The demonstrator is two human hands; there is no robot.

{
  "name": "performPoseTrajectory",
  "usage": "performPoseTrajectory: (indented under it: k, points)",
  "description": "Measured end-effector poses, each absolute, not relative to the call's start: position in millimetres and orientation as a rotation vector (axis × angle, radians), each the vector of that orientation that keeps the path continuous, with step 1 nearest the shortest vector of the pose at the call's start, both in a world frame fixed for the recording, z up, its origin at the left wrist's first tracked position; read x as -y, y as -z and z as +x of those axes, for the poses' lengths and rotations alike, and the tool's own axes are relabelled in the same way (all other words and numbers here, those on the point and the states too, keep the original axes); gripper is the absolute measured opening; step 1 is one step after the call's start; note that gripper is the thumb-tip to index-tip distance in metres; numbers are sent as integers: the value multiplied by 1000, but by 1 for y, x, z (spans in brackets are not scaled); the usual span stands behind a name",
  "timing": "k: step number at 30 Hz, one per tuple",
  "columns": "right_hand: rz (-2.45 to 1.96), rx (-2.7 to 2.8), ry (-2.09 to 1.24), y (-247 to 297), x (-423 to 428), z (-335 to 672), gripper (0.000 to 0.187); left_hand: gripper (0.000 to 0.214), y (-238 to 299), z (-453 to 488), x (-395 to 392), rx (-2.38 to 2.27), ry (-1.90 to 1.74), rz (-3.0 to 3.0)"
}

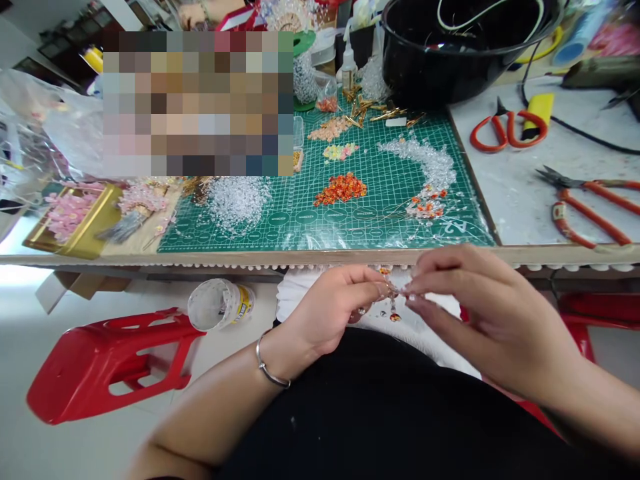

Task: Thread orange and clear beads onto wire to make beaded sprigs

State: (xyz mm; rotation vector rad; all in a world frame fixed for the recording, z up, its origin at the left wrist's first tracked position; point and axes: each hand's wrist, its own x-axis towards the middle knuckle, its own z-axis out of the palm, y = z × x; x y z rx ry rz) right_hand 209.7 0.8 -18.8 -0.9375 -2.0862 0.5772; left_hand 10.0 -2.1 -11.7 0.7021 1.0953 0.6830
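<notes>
My left hand (333,310) and my right hand (477,310) meet over my lap, just below the table's front edge. Both pinch a small beaded piece (393,300) of clear and orange beads on thin wire, with a few beads dangling under the fingertips. A silver bangle (267,370) circles my left wrist. On the green cutting mat (300,220) above lie an orange bead pile (341,189), a clear bead pile (236,200) and a curved string of clear beads (425,160).
Red-handled scissors (507,128) and orange-handled pliers (587,207) lie on the white surface at right. A black bowl (450,60) stands at the back. A gold tray (75,223) with pink beads sits left. A red stool (105,367) and a plastic jar (220,303) lie on the floor.
</notes>
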Motion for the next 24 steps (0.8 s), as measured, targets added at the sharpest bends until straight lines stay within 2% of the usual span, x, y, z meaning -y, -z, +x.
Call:
performPoseTrajectory:
  k: [3,6,9,11,13,18,21,24]
  points:
    - [-801,2255,-403,22,6,216,27,25,13,11,1,-1100,-675,680]
    - [-809,2327,-521,23,5,225,38,23,13,11,0,-1111,-669,709]
    - [-853,2334,-679,18,1,230,63,19,13,11,-1,-1115,-641,737]
    - [-863,2395,-640,14,-2,229,74,17,13,12,0,-1106,-622,746]
    - [-836,2515,-488,12,-5,224,70,17,13,13,1,-1072,-623,763]
    - [-640,2656,-136,14,-12,208,44,27,12,15,4,-972,-659,829]
    - [-565,2637,-85,14,-15,206,27,32,12,15,4,-966,-640,806]
    - [-553,2648,-176,13,-16,209,16,31,15,13,4,-986,-584,764]
